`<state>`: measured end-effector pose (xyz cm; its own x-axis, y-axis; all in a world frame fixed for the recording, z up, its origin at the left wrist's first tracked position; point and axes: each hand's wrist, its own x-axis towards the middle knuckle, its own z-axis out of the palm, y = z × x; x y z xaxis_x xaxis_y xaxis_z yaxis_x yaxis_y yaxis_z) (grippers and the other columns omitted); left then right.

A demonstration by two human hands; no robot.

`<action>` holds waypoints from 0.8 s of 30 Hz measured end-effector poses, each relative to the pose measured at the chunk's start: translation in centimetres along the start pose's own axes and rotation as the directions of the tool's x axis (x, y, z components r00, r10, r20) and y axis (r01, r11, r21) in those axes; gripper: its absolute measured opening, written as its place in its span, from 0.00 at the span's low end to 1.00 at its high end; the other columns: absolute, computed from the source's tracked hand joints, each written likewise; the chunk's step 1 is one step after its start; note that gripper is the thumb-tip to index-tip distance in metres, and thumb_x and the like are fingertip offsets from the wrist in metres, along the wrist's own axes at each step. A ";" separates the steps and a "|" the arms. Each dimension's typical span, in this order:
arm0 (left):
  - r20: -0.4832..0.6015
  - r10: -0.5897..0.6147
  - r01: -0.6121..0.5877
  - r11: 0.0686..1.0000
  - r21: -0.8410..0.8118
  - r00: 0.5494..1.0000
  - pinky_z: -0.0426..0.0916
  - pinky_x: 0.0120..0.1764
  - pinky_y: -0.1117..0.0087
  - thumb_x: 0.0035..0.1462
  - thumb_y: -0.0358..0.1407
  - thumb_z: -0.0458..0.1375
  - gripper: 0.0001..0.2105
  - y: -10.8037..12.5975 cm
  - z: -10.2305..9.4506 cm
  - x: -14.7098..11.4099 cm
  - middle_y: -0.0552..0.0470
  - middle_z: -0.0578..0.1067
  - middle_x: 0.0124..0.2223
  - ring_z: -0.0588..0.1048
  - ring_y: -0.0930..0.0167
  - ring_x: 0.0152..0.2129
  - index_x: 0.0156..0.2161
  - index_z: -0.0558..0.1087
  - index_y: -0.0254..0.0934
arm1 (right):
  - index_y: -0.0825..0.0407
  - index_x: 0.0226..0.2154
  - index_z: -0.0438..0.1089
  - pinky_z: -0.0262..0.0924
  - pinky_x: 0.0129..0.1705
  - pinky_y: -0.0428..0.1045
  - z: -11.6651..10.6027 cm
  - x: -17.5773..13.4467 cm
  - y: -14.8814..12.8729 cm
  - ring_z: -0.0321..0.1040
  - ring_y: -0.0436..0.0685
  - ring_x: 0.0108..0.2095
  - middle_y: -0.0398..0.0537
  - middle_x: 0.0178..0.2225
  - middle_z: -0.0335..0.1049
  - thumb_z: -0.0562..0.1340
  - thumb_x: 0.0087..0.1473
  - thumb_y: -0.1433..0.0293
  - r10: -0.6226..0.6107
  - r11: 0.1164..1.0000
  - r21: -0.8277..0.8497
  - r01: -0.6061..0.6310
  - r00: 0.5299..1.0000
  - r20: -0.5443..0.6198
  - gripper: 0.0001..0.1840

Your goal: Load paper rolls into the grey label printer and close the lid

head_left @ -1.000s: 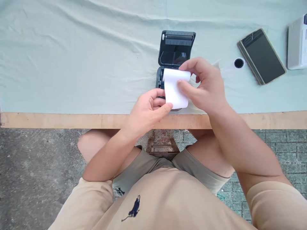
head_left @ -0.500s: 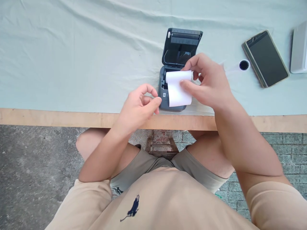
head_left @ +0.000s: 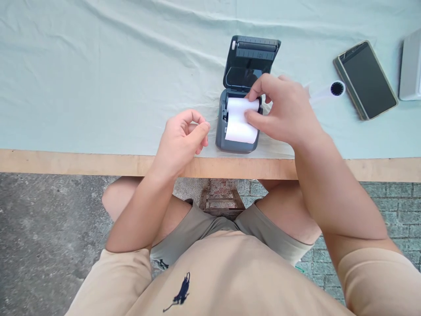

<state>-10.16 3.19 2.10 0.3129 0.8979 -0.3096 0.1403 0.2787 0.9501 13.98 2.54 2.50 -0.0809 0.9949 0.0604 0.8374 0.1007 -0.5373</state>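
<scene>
A dark grey label printer (head_left: 221, 139) stands near the table's front edge, its lid (head_left: 246, 59) raised and tilted back. In its compartment sits a white paper roll (head_left: 241, 125), with a loose end hanging over the printer's front. My right hand (head_left: 279, 105) grips the roll at its right side, thumb on the paper and fingers at the upper edge. To the left of the printer, apart from it, my left hand (head_left: 184, 138) is curled with thumb and forefinger together. Whether anything tiny is between those fingertips cannot be made out.
A smartphone (head_left: 368, 81) lies on the right of the pale cloth (head_left: 131, 79). Beside it is a small black round piece with a whitish strip (head_left: 337, 89). At the far right edge stands a white box (head_left: 411, 66). A wooden edge (head_left: 66, 162) borders the table in front.
The paper roll has moved left and down into the printer's compartment with my right hand on it. My left hand has drawn back to the left, away from the printer.
</scene>
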 end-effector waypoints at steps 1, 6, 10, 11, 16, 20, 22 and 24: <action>0.000 0.001 -0.001 1.000 0.003 1.000 0.54 0.19 0.74 0.60 0.27 0.59 0.09 -0.1 0.0 0.1 0.60 0.71 0.19 0.62 0.79 0.14 0.29 0.69 0.40 | 0.42 0.33 0.67 0.66 0.39 0.60 0.1 0.1 0.0 0.69 0.64 0.39 0.44 0.33 0.76 0.66 0.48 0.72 -0.006 1.000 -0.027 0.007 1.000 0.016 0.10; 0.003 0.021 -0.021 0.999 0.035 1.000 0.56 0.20 0.73 0.62 0.28 0.58 0.09 -0.7 0.3 0.6 0.59 0.71 0.21 0.63 0.79 0.15 0.29 0.69 0.40 | 0.45 0.30 0.70 0.68 0.53 0.63 0.0 -0.7 -0.2 0.75 0.61 0.43 0.45 0.43 0.80 0.61 0.60 0.71 -0.132 0.991 -0.040 0.130 0.990 -0.053 0.07; 0.014 0.066 -0.067 0.995 0.077 0.998 0.60 0.24 0.72 0.64 0.31 0.59 0.09 -1.4 0.4 1.1 0.57 0.73 0.26 0.67 0.77 0.20 0.30 0.69 0.39 | 0.45 0.42 0.73 0.64 0.54 0.61 0.1 -3.2 -0.1 0.76 0.63 0.50 0.48 0.49 0.80 0.63 0.65 0.60 -0.311 0.950 -0.065 0.305 0.941 -0.133 0.08; 0.021 0.088 -0.089 0.992 0.092 0.996 0.61 0.25 0.71 0.64 0.33 0.59 0.10 -1.5 0.5 1.2 0.56 0.73 0.27 0.68 0.77 0.21 0.30 0.69 0.39 | 0.45 0.45 0.73 0.63 0.52 0.60 0.2 -3.9 0.0 0.75 0.63 0.50 0.48 0.49 0.80 0.63 0.66 0.57 -0.369 0.929 -0.087 0.360 0.922 -0.115 0.11; 0.051 0.154 -0.161 0.967 0.197 0.987 0.61 0.29 0.70 0.66 0.40 0.59 0.10 -1.3 0.9 1.2 0.54 0.70 0.30 0.68 0.75 0.26 0.33 0.69 0.39 | 0.45 0.50 0.70 0.56 0.48 0.57 1.2 -5.4 0.6 0.74 0.60 0.52 0.42 0.48 0.81 0.66 0.66 0.56 -0.519 0.846 -0.230 0.482 0.843 -0.143 0.15; 0.029 0.146 -0.148 0.961 0.234 0.989 0.64 0.31 0.70 0.65 0.42 0.61 0.08 -1.7 1.7 1.2 0.53 0.74 0.40 0.71 0.74 0.30 0.39 0.68 0.41 | 0.45 0.46 0.70 0.56 0.48 0.57 1.5 -5.5 0.8 0.75 0.58 0.51 0.40 0.46 0.81 0.68 0.66 0.61 -0.536 0.840 -0.207 0.501 0.826 -0.173 0.10; -0.004 0.173 -0.165 0.945 0.282 0.985 0.65 0.33 0.68 0.64 0.42 0.63 0.11 -2.4 2.1 1.4 0.52 0.74 0.44 0.70 0.74 0.30 0.42 0.66 0.42 | 0.45 0.43 0.71 0.59 0.49 0.57 1.5 -5.6 0.8 0.75 0.58 0.50 0.40 0.45 0.81 0.67 0.66 0.61 -0.529 0.847 -0.160 0.506 0.830 -0.177 0.08; -0.023 0.231 -0.210 0.919 0.334 0.973 0.64 0.35 0.67 0.63 0.44 0.66 0.15 -3.2 2.3 1.6 0.51 0.73 0.46 0.69 0.73 0.31 0.44 0.64 0.43 | 0.45 0.41 0.71 0.63 0.53 0.58 1.5 -5.4 0.6 0.75 0.59 0.51 0.42 0.45 0.81 0.64 0.67 0.61 -0.490 0.869 -0.051 0.492 0.844 -0.216 0.06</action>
<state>-7.90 2.95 -1.58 0.3149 0.9457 -0.0808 0.3773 -0.0466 0.9249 14.16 -2.77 0.61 -0.3620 0.7891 0.4963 0.7154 0.5765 -0.3948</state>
